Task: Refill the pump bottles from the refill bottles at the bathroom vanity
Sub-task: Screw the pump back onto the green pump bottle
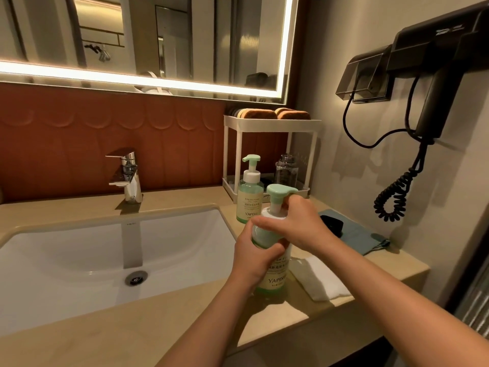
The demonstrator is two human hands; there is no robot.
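Note:
A green pump bottle [275, 276] with a mint pump head stands on the beige counter right of the sink. My left hand [255, 256] grips its body from the left. My right hand [293, 223] wraps round the white collar and pump neck at its top. A second green pump bottle [250, 198] of the same kind stands upright just behind, untouched. A clear, dark-tinted bottle [285, 172] sits on the lower shelf of the white rack [272, 124].
The white sink basin [92, 250] and chrome tap [128, 176] lie to the left. A folded white towel [322, 282] and a blue cloth [362, 234] with a black item on it lie to the right. A wall hairdryer [439, 83] with coiled cord hangs at right.

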